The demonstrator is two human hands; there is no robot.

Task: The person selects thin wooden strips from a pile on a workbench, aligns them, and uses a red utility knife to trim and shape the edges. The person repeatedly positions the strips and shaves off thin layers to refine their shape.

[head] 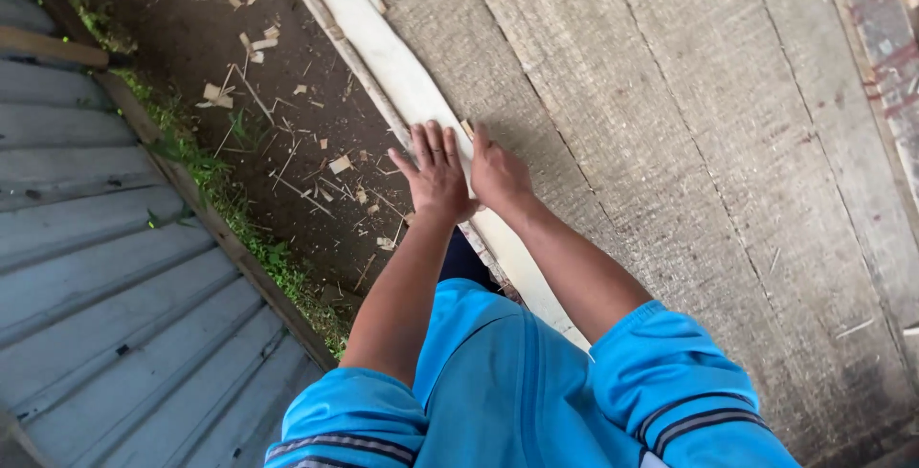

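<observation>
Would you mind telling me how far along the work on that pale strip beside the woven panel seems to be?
Done: wood chips litter the dirt, and the pale strip lies along the edge of the woven panel. In hand: the left hand and right hand press flat on the strip. Left: no fastening is visible, so fixing looks unfinished.

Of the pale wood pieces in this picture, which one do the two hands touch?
The long pale wooden strip along the woven mat's edge: both the left hand and right hand rest on it. The small wood chips lie scattered, untouched, on the dirt.
</observation>
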